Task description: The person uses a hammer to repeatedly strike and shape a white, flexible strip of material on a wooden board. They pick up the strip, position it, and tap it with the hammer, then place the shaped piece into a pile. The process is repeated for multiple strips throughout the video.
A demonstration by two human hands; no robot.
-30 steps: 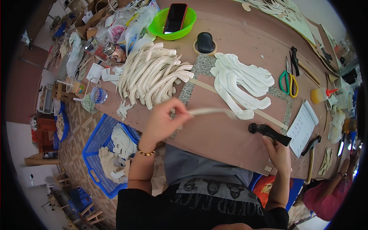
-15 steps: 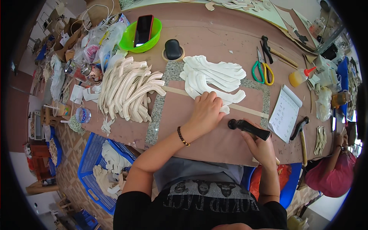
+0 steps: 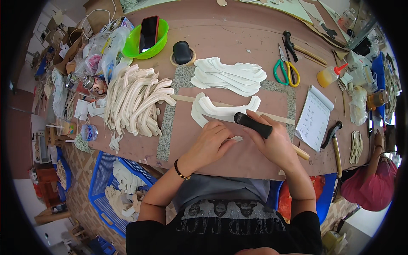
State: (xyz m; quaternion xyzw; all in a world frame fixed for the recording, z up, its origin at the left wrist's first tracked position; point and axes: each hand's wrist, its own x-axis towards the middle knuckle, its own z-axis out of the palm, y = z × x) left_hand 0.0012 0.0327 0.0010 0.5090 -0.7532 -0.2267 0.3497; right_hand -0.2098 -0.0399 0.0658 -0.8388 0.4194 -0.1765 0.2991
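A hammer with a black head (image 3: 253, 125) and a wooden handle (image 3: 301, 152) is in my right hand (image 3: 274, 142), its head low over the table. My left hand (image 3: 210, 142), fingers bent and close together, grips a flat white curved strip (image 3: 198, 111), whose other end shows past my thumb. Just beyond both hands lies a thicker white curved piece (image 3: 229, 109), partly overlapping the flat strip. Farther back, a stack of white curved strips (image 3: 229, 76) rests on the table. To the left is a heap of cream curved pieces (image 3: 138, 102).
Around the work area are a green bowl with a phone (image 3: 148, 36), a black oval object (image 3: 182, 52), scissors (image 3: 282, 70), a glue bottle (image 3: 329, 77), a notepad (image 3: 313, 117) and another hammer (image 3: 333, 140). A blue basket (image 3: 100, 182) stands lower left. Another person (image 3: 369, 185) sits at right.
My left hand has moved off the white stack, nearer to me, with a flat strip. The hammer has shifted left in my right hand. A thicker curved piece now lies apart from the stack.
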